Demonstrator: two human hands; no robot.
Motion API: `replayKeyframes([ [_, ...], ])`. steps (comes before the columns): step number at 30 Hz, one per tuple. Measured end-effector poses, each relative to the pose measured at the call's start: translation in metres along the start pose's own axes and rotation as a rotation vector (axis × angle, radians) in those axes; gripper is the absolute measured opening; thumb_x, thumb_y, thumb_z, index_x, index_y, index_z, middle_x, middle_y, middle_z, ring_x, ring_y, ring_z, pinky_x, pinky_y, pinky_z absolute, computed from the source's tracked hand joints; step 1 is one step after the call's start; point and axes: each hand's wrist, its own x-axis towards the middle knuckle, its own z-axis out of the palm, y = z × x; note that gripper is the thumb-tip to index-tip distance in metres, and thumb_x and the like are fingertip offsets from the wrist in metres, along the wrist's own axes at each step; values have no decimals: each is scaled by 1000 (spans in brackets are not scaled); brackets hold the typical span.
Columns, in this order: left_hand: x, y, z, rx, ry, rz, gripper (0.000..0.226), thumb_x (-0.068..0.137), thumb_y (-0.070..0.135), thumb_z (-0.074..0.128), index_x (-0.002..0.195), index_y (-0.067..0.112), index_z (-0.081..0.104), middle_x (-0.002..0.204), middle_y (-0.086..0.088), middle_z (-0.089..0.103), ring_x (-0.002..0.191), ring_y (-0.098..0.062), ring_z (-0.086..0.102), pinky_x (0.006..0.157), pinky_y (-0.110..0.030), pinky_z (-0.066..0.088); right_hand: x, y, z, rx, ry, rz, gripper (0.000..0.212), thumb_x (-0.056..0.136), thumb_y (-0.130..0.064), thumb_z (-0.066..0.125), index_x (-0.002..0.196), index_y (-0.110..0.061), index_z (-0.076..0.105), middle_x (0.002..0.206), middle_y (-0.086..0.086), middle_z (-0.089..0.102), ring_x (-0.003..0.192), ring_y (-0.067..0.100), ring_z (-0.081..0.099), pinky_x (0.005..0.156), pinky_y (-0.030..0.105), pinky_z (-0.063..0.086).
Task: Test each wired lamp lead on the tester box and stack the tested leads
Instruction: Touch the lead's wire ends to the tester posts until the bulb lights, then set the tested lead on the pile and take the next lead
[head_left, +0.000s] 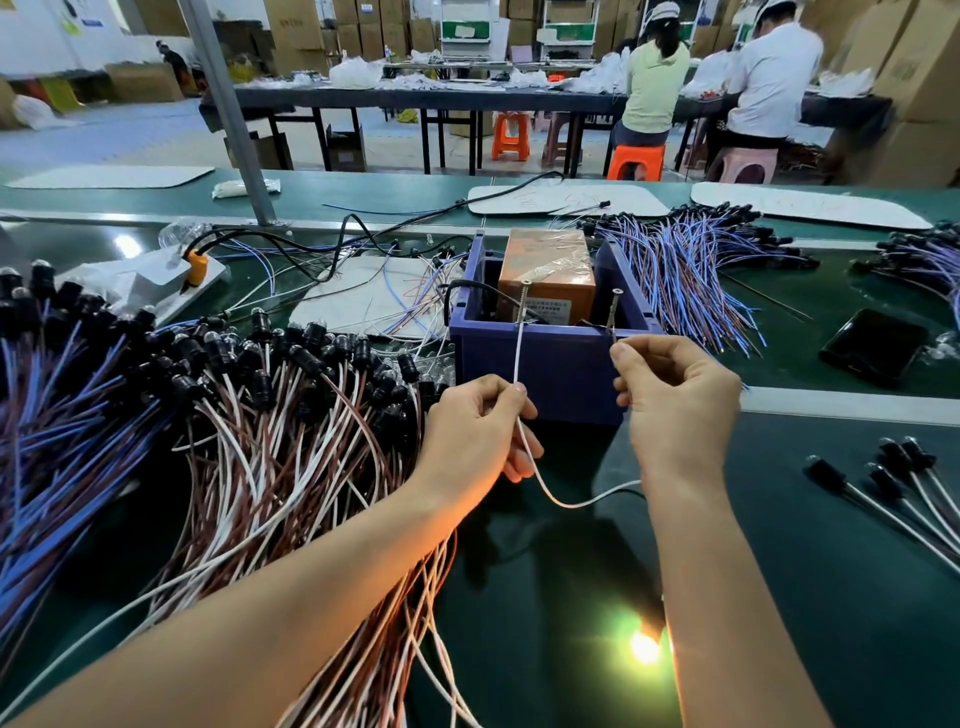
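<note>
While lamp (644, 647) glows low on surface (831, 597) | head: left hand (478, 431) fingers pinch lead (519, 358) onto left screw (523, 301) of box (545, 374); right hand (675, 400) fingers pinch its other end at right screw (615, 306) | risk: either end slipping off breaks contact, giving a false fail.

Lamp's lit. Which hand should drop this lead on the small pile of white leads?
Right, likely: the small pile lies on the side of the right hand, and the lit lamp of the lead glows by that forearm. The left hand would have to cross.
</note>
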Motion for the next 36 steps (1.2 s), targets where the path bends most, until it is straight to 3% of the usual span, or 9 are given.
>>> replayKeyframes([
  [6, 1, -2, 0, 37, 3, 18, 29, 100, 15, 46, 75, 6, 57, 49, -7, 61, 35, -15, 52, 37, -20, 39, 1, 0, -2, 33, -11, 21, 21, 84, -10, 70, 70, -24, 64, 57, -4, 61, 45, 2, 51, 55, 22, 47],
  [12, -6, 6, -1, 79, -77, 117, 27, 100, 13, 46, 77, 3, 58, 51, -7, 60, 37, -16, 51, 38, -22, 41, 9, -13, -32, 339, -53, 217, 19, 82, 2, 68, 73, -13, 63, 53, -6, 63, 47, 4, 53, 48, 15, 44],
  [15, -14, 21, 2, 54, -197, 154, 24, 100, 11, 46, 82, 1, 59, 57, -8, 62, 43, -17, 55, 43, -23, 46, 8, -21, -59, 191, -125, 205, 17, 83, -2, 68, 76, -17, 67, 62, -4, 65, 54, 0, 55, 50, 8, 42],
  [20, -31, 55, 22, 27, -549, 214, 16, 95, 10, 48, 87, 1, 59, 72, -8, 68, 62, -19, 66, 60, -25, 56, 9, -30, -117, -147, -299, 230, 11, 87, -3, 64, 84, -11, 71, 62, -5, 62, 44, -4, 46, 43, 7, 34],
  [24, -37, 94, 47, -29, -655, 307, 18, 86, 18, 53, 88, 1, 61, 79, -9, 71, 70, -19, 68, 67, -26, 57, 20, -47, -164, -237, -270, 244, 14, 92, -4, 57, 82, -12, 62, 69, 3, 63, 39, 2, 45, 37, 12, 33],
  [27, -27, 131, 71, -72, -567, 442, 12, 91, 12, 53, 88, 4, 61, 79, -7, 71, 72, -17, 69, 69, -26, 58, 30, -69, -182, -47, -236, 251, 15, 99, -5, 45, 87, -12, 49, 71, 8, 68, 48, 12, 62, 45, 19, 48],
  [30, -17, 163, 99, -9, -497, 590, 10, 96, 5, 51, 91, 5, 60, 89, -11, 68, 80, -20, 69, 77, -30, 58, 38, -87, -195, 185, -118, 136, 18, 101, -3, 39, 87, -13, 43, 68, 9, 69, 61, 21, 68, 60, 27, 57],
  [33, -21, 172, 126, -31, -534, 640, 14, 96, -1, 50, 88, 7, 59, 94, -16, 64, 82, -21, 66, 80, -31, 58, 37, -85, -206, 246, -43, 57, 19, 100, -1, 38, 86, -12, 43, 75, 14, 66, 65, 22, 68, 69, 30, 60],
  [36, -47, 149, 158, 21, -637, 647, 17, 93, -5, 53, 88, 10, 60, 95, -15, 64, 82, -21, 66, 84, -36, 57, 26, -64, -221, 198, -38, 119, 20, 98, 5, 38, 85, -9, 43, 79, 17, 61, 60, 17, 67, 68, 28, 58],
])
